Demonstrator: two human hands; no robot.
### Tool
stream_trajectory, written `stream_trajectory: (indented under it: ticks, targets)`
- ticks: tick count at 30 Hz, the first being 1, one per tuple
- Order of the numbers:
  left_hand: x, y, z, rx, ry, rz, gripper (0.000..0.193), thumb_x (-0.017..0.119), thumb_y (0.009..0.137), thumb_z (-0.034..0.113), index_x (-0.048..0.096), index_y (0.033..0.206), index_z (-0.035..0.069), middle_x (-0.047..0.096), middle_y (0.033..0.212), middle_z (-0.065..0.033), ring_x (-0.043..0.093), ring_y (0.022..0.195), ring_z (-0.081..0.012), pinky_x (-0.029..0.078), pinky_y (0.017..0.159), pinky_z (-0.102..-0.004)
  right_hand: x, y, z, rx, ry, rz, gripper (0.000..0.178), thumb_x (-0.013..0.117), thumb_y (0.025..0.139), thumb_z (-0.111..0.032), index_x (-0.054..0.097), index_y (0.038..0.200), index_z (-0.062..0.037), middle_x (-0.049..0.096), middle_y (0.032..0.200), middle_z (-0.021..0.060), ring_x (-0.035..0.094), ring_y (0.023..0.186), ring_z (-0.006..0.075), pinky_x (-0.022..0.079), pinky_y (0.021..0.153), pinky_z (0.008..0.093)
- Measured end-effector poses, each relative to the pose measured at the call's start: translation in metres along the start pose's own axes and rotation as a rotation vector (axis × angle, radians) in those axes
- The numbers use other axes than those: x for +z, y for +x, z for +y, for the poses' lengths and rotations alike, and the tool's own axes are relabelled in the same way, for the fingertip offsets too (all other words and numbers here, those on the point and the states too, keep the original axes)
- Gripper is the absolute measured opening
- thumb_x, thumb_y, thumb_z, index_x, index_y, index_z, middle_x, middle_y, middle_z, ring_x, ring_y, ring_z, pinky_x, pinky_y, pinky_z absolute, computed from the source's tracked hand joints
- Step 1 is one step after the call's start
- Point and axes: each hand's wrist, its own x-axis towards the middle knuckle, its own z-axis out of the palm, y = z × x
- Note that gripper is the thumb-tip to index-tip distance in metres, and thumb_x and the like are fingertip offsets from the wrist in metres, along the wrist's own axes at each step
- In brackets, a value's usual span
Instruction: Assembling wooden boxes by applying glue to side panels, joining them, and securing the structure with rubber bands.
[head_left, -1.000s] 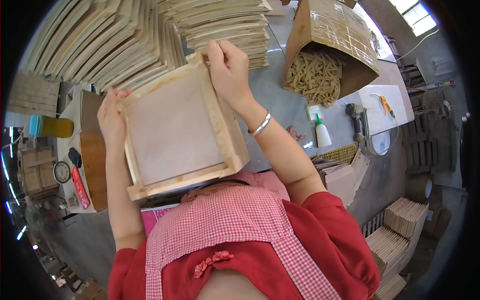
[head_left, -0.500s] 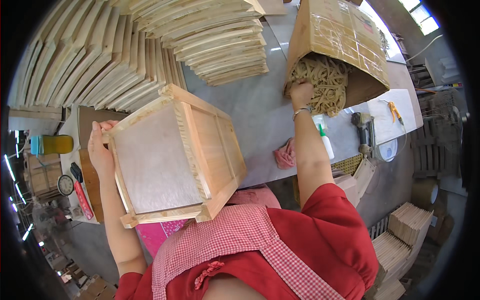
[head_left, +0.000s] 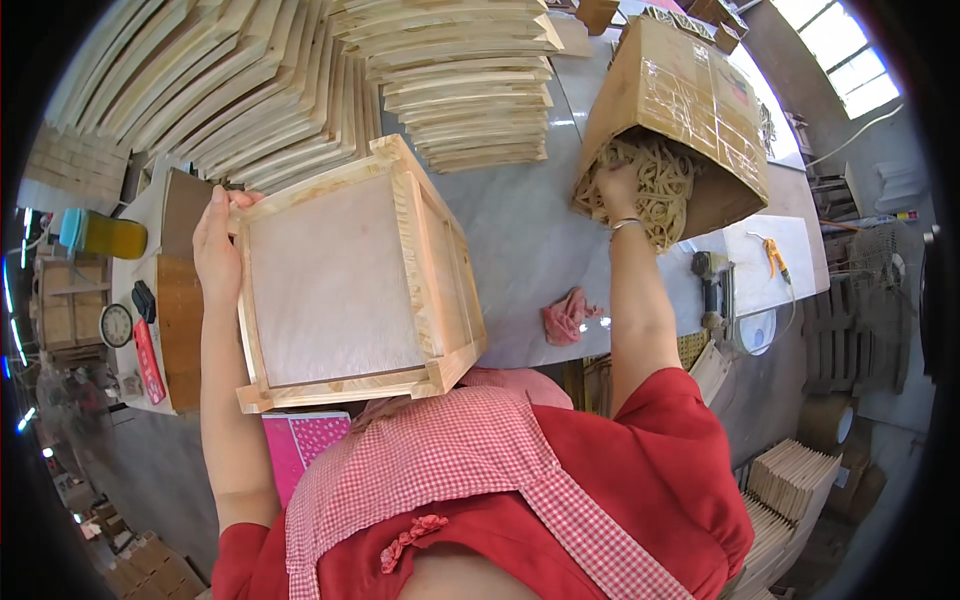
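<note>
My left hand [head_left: 217, 244] grips the upper left edge of a pale wooden box frame [head_left: 412, 270], its thumb up along the outside. The box has a whitish translucent panel [head_left: 335, 285] facing up and wooden strips at its edges; it rests tilted against my apron at the table's front. My right hand [head_left: 617, 187] reaches into the mouth of a cardboard carton [head_left: 690, 105] lying on its side. Its fingers are closed in among a heap of beige rubber bands [head_left: 665, 195] and are partly hidden by them.
Stacks of wooden frame pieces [head_left: 465, 85] fill the table's far left. A crumpled pink cloth [head_left: 567, 317] lies near the front edge. To the right are a nail gun [head_left: 711, 285] and an orange air blow gun [head_left: 773, 257]. A yellow jar [head_left: 112, 235] stands at left.
The wooden box has turned slightly more upright with my left hand still on it. My right hand has shifted a little within the rubber bands. The green-tipped bottle is now hidden behind my forearm.
</note>
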Motion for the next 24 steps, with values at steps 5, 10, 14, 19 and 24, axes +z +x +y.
stream_trajectory:
  ticks: [5, 10, 14, 19, 24]
  targets:
    - [0.002, 0.001, -0.001, 0.01, -0.019, -0.009, 0.043, 0.045, 0.113, 0.037, 0.066, 0.094, 0.004, 0.071, 0.104, -0.0095, 0.065, 0.105, -0.0174, 0.048, 0.097, -0.0316, -0.041, 0.065, -0.033, -0.609, 0.067, 0.419, 0.021, 0.064, 0.084, -0.013, 0.069, 0.094, 0.0045, 0.074, 0.091, 0.0218, 0.07, 0.089, 0.0398, 0.054, 0.082, 0.0446]
    - [0.007, 0.001, 0.0, 0.034, -0.062, 0.0, 0.043, 0.044, 0.113, 0.036, 0.066, 0.096, 0.003, 0.072, 0.104, -0.0095, 0.065, 0.103, -0.0166, 0.049, 0.096, -0.0308, -0.054, 0.021, -0.011, -0.176, 0.48, -0.179, 0.014, 0.065, 0.093, -0.01, 0.06, 0.082, -0.0049, 0.068, 0.074, 0.0085, 0.061, 0.057, 0.0131, 0.047, 0.053, 0.0275]
    - [0.01, 0.001, -0.001, 0.013, -0.12, -0.002, 0.043, 0.045, 0.113, 0.035, 0.067, 0.097, 0.002, 0.073, 0.104, -0.0099, 0.065, 0.1, -0.0154, 0.049, 0.094, -0.0301, -0.066, -0.042, -0.012, -0.045, 0.68, -0.248, 0.014, 0.062, 0.095, -0.008, 0.054, 0.083, -0.0074, 0.071, 0.08, 0.009, 0.069, 0.07, 0.0153, 0.052, 0.058, 0.0279]
    - [0.013, 0.003, -0.001, 0.036, -0.09, 0.007, 0.044, 0.045, 0.113, 0.035, 0.068, 0.097, 0.002, 0.074, 0.102, -0.0095, 0.065, 0.096, -0.0144, 0.05, 0.092, -0.0296, -0.101, -0.078, -0.056, -0.153, 0.763, -0.312, 0.015, 0.061, 0.094, -0.004, 0.052, 0.082, -0.0061, 0.071, 0.08, 0.0102, 0.073, 0.073, 0.0181, 0.054, 0.06, 0.027]
    - [0.015, 0.006, -0.004, 0.049, -0.143, -0.013, 0.044, 0.046, 0.112, 0.035, 0.07, 0.096, 0.002, 0.074, 0.101, -0.0088, 0.064, 0.093, -0.0137, 0.05, 0.089, -0.0299, -0.126, -0.099, -0.1, -0.294, 0.525, -0.266, 0.014, 0.063, 0.096, -0.009, 0.056, 0.084, -0.0066, 0.057, 0.07, -0.0035, 0.052, 0.061, 0.0057, 0.043, 0.055, 0.0227]
